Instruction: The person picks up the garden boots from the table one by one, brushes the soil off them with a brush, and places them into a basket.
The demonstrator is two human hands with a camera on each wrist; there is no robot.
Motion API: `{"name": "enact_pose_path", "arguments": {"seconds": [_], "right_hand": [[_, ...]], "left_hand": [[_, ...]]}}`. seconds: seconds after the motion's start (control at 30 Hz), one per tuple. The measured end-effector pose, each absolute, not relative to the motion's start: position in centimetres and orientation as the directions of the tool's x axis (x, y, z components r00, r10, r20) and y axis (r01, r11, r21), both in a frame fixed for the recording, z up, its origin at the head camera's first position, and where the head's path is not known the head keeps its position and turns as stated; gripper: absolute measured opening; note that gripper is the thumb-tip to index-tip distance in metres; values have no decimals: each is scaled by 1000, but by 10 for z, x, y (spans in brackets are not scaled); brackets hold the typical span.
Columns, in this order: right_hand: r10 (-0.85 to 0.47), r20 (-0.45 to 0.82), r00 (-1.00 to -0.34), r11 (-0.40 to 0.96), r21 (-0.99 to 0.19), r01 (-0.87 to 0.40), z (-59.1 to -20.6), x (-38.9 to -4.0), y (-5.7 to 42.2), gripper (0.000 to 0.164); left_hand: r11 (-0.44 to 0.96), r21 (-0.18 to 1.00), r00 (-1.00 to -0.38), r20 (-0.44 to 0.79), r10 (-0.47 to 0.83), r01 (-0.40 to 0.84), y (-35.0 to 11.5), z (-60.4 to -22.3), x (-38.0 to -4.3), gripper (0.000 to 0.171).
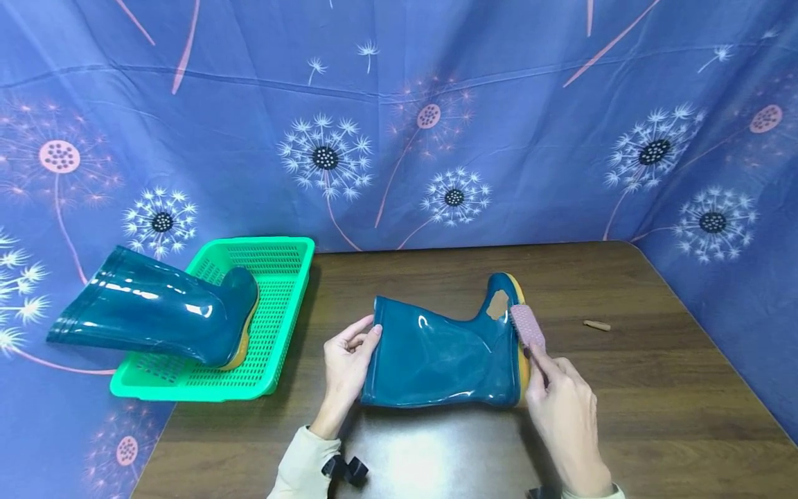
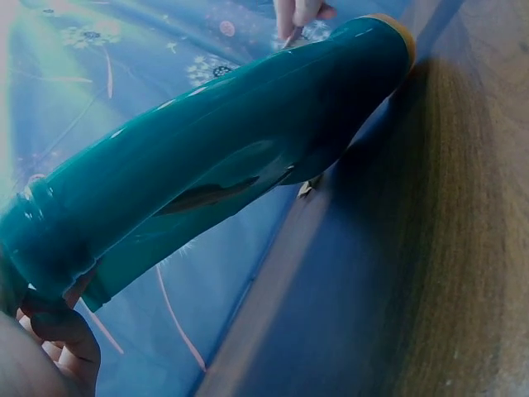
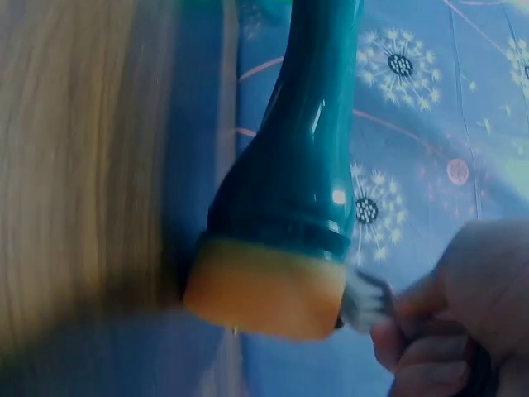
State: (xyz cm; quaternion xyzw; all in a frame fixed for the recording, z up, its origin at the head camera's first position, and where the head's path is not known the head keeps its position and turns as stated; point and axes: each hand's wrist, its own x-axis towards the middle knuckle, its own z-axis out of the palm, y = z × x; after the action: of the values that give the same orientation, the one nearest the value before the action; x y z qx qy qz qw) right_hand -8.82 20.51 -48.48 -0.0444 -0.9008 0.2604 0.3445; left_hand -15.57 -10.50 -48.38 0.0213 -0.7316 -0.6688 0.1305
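Observation:
A glossy teal rubber boot (image 1: pixel 436 353) with a yellow sole (image 3: pixel 264 289) lies on its side, its shaft towards the left. An uneven tan patch (image 1: pixel 498 305) shows on its foot. My left hand (image 1: pixel 349 360) pinches the rim of the shaft between thumb and fingers. My right hand (image 1: pixel 564 409) grips the handle of a small brush with a pink dotted back (image 1: pixel 528 326). The brush's head (image 3: pixel 368 302) is against the boot's side along the edge of the sole. In the left wrist view the shaft hides most of the right hand (image 2: pixel 302 12).
At the left a green plastic basket (image 1: pixel 293 298) holds a second teal boot (image 1: pixel 162 312), its shaft sticking out over the basket's side. A small tan piece (image 1: pixel 597 325) lies on the wooden table (image 1: pixel 673 388) to the right. Blue dandelion-print cloth (image 1: pixel 530 138) hangs behind.

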Motion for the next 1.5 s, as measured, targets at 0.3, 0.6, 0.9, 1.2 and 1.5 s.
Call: {"name": "enact_pose_path", "arguments": {"seconds": [0.3,0.6,0.9,1.2,1.5], "right_hand": [[303,593,-746,852,-519,-67,-475,-90,227,28],[-8,598,-801,855,-412,-316,-464,-105,209,30],[-188,524,-831,815,-388,-430,-473,-117,200,32],[-233,612,-756,889,-180,-420,-483,-124,213,42],[-108,662,-742,873,-295,-390,-481,-125,209,35]], "left_hand": [[121,984,-969,152,-194,130,-112,-474,-156,34],[64,993,-974,107,-197,97,-123,-468,-159,34],[54,996,-974,87,-211,77,-131,-466,-162,33],[51,996,-972,79,-219,70,-133,-465,-162,33],[59,995,-972,86,-218,75,-132,-466,-161,34]]}}
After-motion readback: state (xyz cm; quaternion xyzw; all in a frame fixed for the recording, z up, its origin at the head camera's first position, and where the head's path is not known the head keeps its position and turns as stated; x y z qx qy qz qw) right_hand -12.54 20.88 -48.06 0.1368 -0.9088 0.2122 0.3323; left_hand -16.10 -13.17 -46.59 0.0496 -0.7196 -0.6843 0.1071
